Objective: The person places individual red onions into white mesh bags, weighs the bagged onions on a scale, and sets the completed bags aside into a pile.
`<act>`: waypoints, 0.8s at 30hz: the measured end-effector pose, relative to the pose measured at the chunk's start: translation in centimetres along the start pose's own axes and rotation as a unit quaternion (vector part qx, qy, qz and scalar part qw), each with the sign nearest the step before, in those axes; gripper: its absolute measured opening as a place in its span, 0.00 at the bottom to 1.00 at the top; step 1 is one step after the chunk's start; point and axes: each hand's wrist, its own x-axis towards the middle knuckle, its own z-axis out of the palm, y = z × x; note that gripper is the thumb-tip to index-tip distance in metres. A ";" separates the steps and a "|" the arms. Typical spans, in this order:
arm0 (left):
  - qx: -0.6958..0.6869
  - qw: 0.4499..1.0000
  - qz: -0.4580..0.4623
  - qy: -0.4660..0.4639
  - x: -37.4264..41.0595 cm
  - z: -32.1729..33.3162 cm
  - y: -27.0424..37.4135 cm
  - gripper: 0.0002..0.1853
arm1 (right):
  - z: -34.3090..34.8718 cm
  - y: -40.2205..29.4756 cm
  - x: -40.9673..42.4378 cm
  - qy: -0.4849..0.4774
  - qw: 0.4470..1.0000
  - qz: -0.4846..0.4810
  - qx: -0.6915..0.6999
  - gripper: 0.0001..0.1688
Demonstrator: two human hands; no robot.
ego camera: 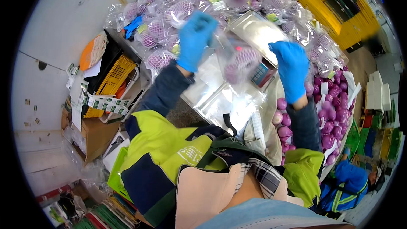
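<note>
My left hand [194, 39], in a blue glove, is raised at the upper middle with its fingers curled; whether it pinches the edge of the plastic below is blurred. To its right, my right hand [291, 66], also gloved in blue, is curled beside a shallow metal tray [259, 33]; its grip is hard to make out. Between my hands a clear bag with purple onions in white foam netting [246, 58] appears blurred. Flat clear plastic bags [222, 101] cover the work surface before me. A scale with a keypad [261, 73] sits under the tray.
Bagged onions in netting [159, 31] are heaped along the far side. Loose purple onions [330, 114] fill a large container on the right. A yellow crate [116, 76] and a cardboard box [98, 136] stand left. A person in blue [345, 181] is at the lower right.
</note>
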 end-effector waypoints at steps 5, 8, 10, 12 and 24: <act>0.214 0.941 0.238 0.114 4.6 -9.4 4.2 0.23 | 8.7 -1.8 12.7 0.083 0.969 -0.042 0.229 0.12; 0.355 0.882 0.274 0.148 5.9 -15.4 1.4 0.34 | 13.0 -6.0 14.8 0.043 0.959 -0.148 0.237 0.11; 0.456 0.854 0.228 0.106 6.3 -20.9 -4.0 0.41 | 16.4 -9.1 12.9 0.008 0.938 -0.128 0.321 0.11; 0.509 0.832 0.211 0.065 5.5 -22.4 -8.4 0.40 | 20.2 -10.3 9.8 -0.091 0.936 -0.144 0.307 0.14; 0.750 0.657 0.066 -0.041 4.1 -33.5 -17.5 0.23 | 1.1 -8.3 -26.5 -0.100 0.769 0.584 0.241 0.18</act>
